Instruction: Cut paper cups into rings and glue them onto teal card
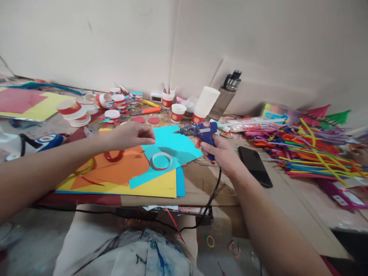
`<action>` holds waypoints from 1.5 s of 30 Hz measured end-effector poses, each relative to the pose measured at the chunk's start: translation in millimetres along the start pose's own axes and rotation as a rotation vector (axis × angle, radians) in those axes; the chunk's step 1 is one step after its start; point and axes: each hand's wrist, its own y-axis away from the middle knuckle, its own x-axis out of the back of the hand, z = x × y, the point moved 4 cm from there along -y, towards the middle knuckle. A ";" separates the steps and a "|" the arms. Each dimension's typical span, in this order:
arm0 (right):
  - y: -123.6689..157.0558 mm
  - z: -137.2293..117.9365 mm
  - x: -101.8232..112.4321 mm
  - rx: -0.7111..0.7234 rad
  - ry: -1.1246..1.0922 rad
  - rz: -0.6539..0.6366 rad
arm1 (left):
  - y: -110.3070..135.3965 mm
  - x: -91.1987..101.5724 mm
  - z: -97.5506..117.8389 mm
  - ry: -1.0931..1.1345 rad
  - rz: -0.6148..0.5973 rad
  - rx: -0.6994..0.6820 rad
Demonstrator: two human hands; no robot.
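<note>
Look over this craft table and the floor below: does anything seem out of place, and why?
Yes: a yellow ring and an orange-edged scrap lie on the floor, while similar craft pieces sit on the table. A thin red strip also shows below the table's edge.

A black phone point(255, 166) is lying on the table point(290, 214), and a heap of colourful pipe cleaners point(299, 151) is spreading to its right, with pink and green umbrellas point(317, 112) resting behind. A grey bottle point(222, 101) is standing near the wall point(115, 46).
</note>
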 end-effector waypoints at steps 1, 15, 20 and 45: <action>0.8 -0.7 0.1 0.001 0.004 -0.009 | -3.0 -4.4 -3.4 0.078 -0.001 -0.040; 9.2 -18.2 1.8 -0.008 0.123 -0.137 | -22.7 -27.5 -2.7 0.337 -0.311 -0.343; 8.6 -19.6 9.4 0.000 0.176 -0.128 | -22.5 -39.9 -11.9 0.515 -0.322 -0.394; 18.4 -30.4 -14.4 0.218 0.569 -0.306 | -23.4 -52.9 -16.3 0.486 -0.288 -0.324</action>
